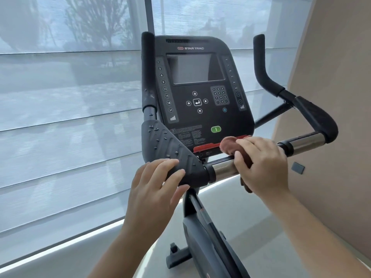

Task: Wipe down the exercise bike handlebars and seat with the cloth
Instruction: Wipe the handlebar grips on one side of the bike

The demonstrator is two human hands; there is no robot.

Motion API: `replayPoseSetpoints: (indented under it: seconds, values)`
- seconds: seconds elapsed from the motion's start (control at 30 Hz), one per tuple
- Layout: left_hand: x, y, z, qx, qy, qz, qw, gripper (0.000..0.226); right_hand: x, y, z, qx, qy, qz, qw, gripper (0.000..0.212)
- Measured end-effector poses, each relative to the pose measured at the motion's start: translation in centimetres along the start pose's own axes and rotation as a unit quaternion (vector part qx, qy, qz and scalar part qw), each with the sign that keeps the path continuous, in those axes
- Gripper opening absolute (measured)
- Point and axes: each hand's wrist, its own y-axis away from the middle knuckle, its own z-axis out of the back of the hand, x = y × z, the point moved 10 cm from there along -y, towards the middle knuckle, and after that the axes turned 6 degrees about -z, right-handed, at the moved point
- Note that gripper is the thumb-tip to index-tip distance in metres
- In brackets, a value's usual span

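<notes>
I read STAR TRAC atop the console (198, 93) of my exercise bike (202, 243). L column nos.: 1, 3, 6, 9, 12, 15, 18, 21 (R column's too blurry). Keypad (219, 95) has digits 0-9.

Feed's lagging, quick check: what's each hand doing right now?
Left hand: open, fingers resting on the black grip.
Right hand: closed on the cloth, against the metal bar.
</notes>
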Motion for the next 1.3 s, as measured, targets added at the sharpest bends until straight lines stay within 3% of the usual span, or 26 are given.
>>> replayPoseSetpoints:
  seconds: [0.13, 0.23, 0.33, 0.43, 0.53, 0.7, 0.77, 0.87, 0.97, 1.17, 1.3]
  values:
    - [0.5, 0.4, 0.2, -0.02, 0.007, -0.01, 1.0, 0.022, 2.7, 1.2, -0.5, -0.021, -0.019, -0.042, 0.999, 0.037]
    - [0.9, 0.2, 0.0, -0.027, 0.033, -0.008, 0.999, 0.023, 6.3, 2.2, -1.0, -0.019, -0.05, 0.006, 0.999, 0.036]
    - [1.2, 0.1, 0.1, -0.037, 0.064, -0.008, 0.997, 0.024, 4.5, 1.2, -0.6, -0.007, -0.034, 0.058, 0.998, 0.035]
    - [1.4, 0.0, 0.2, -0.043, 0.076, -0.008, 0.996, 0.025, 0.1, -0.5, 0.0, -0.003, -0.003, 0.001, 1.0, 0.038]
    - [1.6, 0.0, 0.1, -0.053, 0.082, -0.008, 0.995, 0.026, 1.2, 0.2, -0.2, -0.014, -0.016, -0.038, 0.999, 0.037]
    - [1.6, 0.0, 0.1, -0.063, 0.093, -0.014, 0.993, 0.024, 6.3, 1.4, -0.9, -0.007, -0.067, 0.049, 0.997, 0.034]
    - [1.6, 0.0, 0.2, -0.068, 0.093, -0.01, 0.993, 0.023, 4.5, 0.6, -0.5, -0.001, -0.064, 0.067, 0.996, 0.032]
    - [1.4, 0.1, 0.2, -0.065, 0.089, -0.004, 0.994, 0.022, 0.5, -0.6, 0.1, -0.007, -0.033, 0.012, 0.999, 0.034]
    - [1.2, 0.1, 0.2, -0.063, 0.066, -0.002, 0.996, 0.025, 0.9, 0.2, -0.3, -0.027, -0.036, -0.029, 0.999, 0.034]
    - [-1.3, -1.2, -0.8, -0.024, 0.028, -0.046, 0.998, 0.023, 3.5, 1.2, -0.4, -0.05, -0.07, 0.092, 0.992, 0.032]
    - [-4.0, -1.9, -2.1, -0.011, 0.051, -0.074, 0.996, 0.018, -3.8, -1.1, 0.2, -0.046, -0.031, 0.023, 0.998, 0.033]
